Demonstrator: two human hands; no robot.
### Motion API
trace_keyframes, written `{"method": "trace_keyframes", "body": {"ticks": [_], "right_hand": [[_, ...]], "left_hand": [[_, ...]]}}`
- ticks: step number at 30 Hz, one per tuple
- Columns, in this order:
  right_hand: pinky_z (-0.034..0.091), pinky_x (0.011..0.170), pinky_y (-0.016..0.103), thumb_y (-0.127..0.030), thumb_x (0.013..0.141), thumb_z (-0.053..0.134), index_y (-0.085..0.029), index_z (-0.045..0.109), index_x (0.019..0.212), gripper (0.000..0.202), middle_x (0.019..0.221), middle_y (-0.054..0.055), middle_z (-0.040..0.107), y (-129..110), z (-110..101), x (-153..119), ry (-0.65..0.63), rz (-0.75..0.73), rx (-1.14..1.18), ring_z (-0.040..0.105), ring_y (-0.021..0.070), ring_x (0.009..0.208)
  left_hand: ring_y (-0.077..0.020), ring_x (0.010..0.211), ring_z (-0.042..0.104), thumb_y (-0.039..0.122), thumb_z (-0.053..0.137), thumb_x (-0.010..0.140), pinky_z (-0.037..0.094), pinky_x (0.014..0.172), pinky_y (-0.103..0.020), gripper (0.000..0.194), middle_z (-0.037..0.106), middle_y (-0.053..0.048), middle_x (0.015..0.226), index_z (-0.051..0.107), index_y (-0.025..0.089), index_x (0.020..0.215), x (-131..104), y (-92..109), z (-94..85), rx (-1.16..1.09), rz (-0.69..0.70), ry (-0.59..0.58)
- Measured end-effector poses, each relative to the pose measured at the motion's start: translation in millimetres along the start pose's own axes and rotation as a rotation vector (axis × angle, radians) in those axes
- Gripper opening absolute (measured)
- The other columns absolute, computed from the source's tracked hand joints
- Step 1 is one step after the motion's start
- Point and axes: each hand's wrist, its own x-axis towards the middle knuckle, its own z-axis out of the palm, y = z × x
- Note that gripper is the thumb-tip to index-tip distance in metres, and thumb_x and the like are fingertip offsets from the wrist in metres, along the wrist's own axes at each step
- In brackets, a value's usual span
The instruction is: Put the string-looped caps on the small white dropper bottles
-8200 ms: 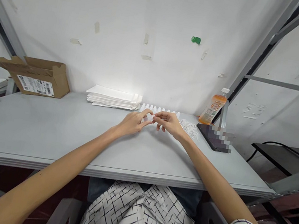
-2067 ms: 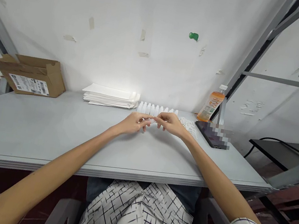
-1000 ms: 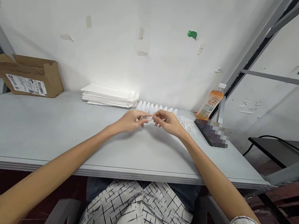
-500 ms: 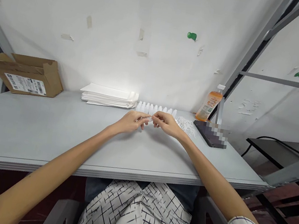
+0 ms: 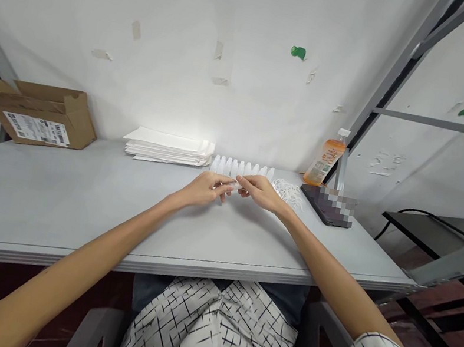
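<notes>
Above the middle of the table, my left hand (image 5: pixel 208 188) and my right hand (image 5: pixel 261 191) meet at the fingertips. Pinched between them is a small translucent plastic piece (image 5: pixel 236 186), mostly covered by the fingers; its exact kind is too small to tell. Both hands are closed on it, thumbs against fingers. Right behind them stands a row of small white plastic bottles (image 5: pixel 228 166), upright and side by side; the hands overlap its lower part. Beside my right hand lies a loose pile of small white strip-like pieces (image 5: pixel 289 194).
A stack of white flat paper pieces (image 5: pixel 167 147) lies against the wall on the grey table (image 5: pixel 74 199). Farther left sits an opened cardboard box (image 5: pixel 44 116). To the right are an orange drink bottle (image 5: pixel 325 161) and a dark phone-like device (image 5: pixel 324 205), partly pixelated.
My right fingers have shifted slightly, and more of the translucent piece shows between the hands. The view has tilted a little; things on the table stay in place.
</notes>
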Motion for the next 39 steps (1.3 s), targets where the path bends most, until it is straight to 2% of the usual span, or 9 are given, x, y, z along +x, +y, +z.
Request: {"method": "trace_keyframes", "body": {"ticks": [4,8,15,19,23,28,32,35,39], "right_hand": [[0.043,0.066,0.029,-0.057,0.091,0.054,-0.017,0.058,0.075,0.044,0.07,0.003,0.06,-2,-2,-2,0.01,-0.054,0.08,0.059,0.0158,0.067],[0.043,0.064,0.028,-0.052,0.092,0.053,-0.017,0.058,0.076,0.039,0.07,0.003,0.06,-5,-2,-3,-0.027,-0.043,0.09,0.058,0.0148,0.064],[0.032,0.056,0.027,-0.061,0.094,0.044,-0.018,0.048,0.057,0.057,0.054,-0.001,0.05,-3,1,-2,-0.038,-0.02,-0.008,0.042,0.0106,0.052],[0.04,0.061,0.028,-0.065,0.091,0.049,-0.016,0.057,0.062,0.057,0.062,0.003,0.059,-6,-4,-2,0.026,-0.045,0.043,0.055,0.0138,0.061],[0.047,0.065,0.029,-0.057,0.088,0.059,-0.015,0.064,0.073,0.045,0.071,0.005,0.065,-7,-7,-3,0.037,-0.089,0.071,0.06,0.0157,0.067],[0.043,0.059,0.027,-0.051,0.091,0.055,-0.016,0.059,0.068,0.042,0.063,0.002,0.058,-3,-3,-3,-0.035,-0.069,0.077,0.056,0.0128,0.058],[0.043,0.056,0.026,-0.057,0.092,0.055,-0.017,0.052,0.061,0.05,0.059,0.001,0.055,0,-1,-1,-0.024,-0.042,0.117,0.054,0.0117,0.055],[0.047,0.053,0.026,-0.065,0.089,0.057,-0.016,0.059,0.071,0.052,0.063,0.001,0.056,0,-6,0,0.006,-0.006,0.223,0.056,0.0118,0.054],[0.047,0.046,0.024,-0.065,0.083,0.065,-0.016,0.064,0.082,0.049,0.059,-0.001,0.055,-3,-19,-1,0.116,0.016,0.291,0.055,0.0111,0.049]], "left_hand": [[-0.0147,0.07,0.07,0.042,0.051,0.094,0.05,0.053,-0.021,0.039,0.07,-0.009,0.093,0.071,0.014,0.112,0,1,-1.1,-0.139,-0.046,-0.012],[-0.0139,0.07,0.069,0.037,0.053,0.092,0.048,0.053,-0.021,0.034,0.07,-0.009,0.091,0.073,0.015,0.108,-1,0,-0.9,-0.111,-0.026,0.004],[-0.0137,0.068,0.066,0.03,0.059,0.089,0.049,0.063,-0.026,0.023,0.072,-0.002,0.078,0.078,0.018,0.097,-1,0,2.5,0.053,0.031,0.091],[-0.0133,0.064,0.066,0.036,0.059,0.09,0.05,0.055,-0.025,0.031,0.071,-0.006,0.086,0.075,0.014,0.103,-1,3,1.6,-0.086,-0.023,0.042],[-0.0138,0.064,0.067,0.042,0.06,0.089,0.054,0.054,-0.025,0.038,0.07,-0.009,0.089,0.073,0.011,0.108,-1,3,-0.2,-0.215,-0.049,0.008],[-0.0132,0.066,0.066,0.033,0.06,0.088,0.052,0.054,-0.023,0.03,0.07,-0.007,0.085,0.075,0.015,0.108,-1,-1,1.2,-0.078,-0.009,0.046],[-0.0122,0.063,0.064,0.033,0.06,0.088,0.053,0.053,-0.024,0.028,0.07,-0.006,0.084,0.073,0.014,0.104,-1,0,2.1,-0.082,-0.003,0.053],[-0.0135,0.065,0.066,0.036,0.065,0.086,0.056,0.052,-0.025,0.034,0.069,-0.007,0.085,0.068,0.012,0.11,-1,0,1.1,-0.178,-0.054,0.063],[-0.0144,0.062,0.068,0.037,0.069,0.083,0.058,0.051,-0.026,0.033,0.066,-0.006,0.085,0.061,0.013,0.104,0,-4,0.2,-0.246,-0.104,0.08]]}}
